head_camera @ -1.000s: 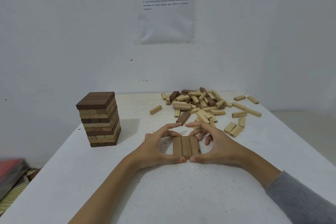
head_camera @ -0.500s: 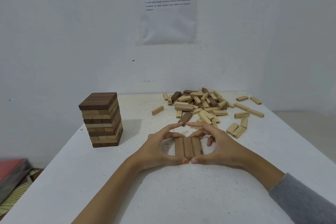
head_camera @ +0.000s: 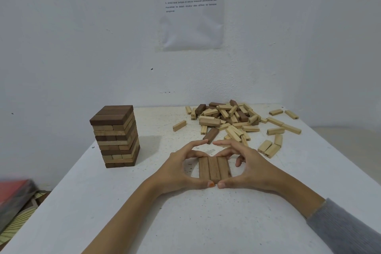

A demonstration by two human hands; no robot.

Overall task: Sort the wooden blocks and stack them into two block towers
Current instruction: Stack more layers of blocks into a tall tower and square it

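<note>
Left hand (head_camera: 181, 171) and right hand (head_camera: 254, 169) cup the three dark blocks (head_camera: 214, 168), thumbs on near ends; loose pile (head_camera: 226, 117) lies beyond, toward the table (head_camera: 206, 225) far right corner.

Your left hand (head_camera: 179, 171) and right hand (head_camera: 251, 169) flank the row (head_camera: 214, 168) of three blocks on the table (head_camera: 206, 222). The tower (head_camera: 115, 136) stands to its left, and the pile (head_camera: 226, 117) lies behind it.
</note>
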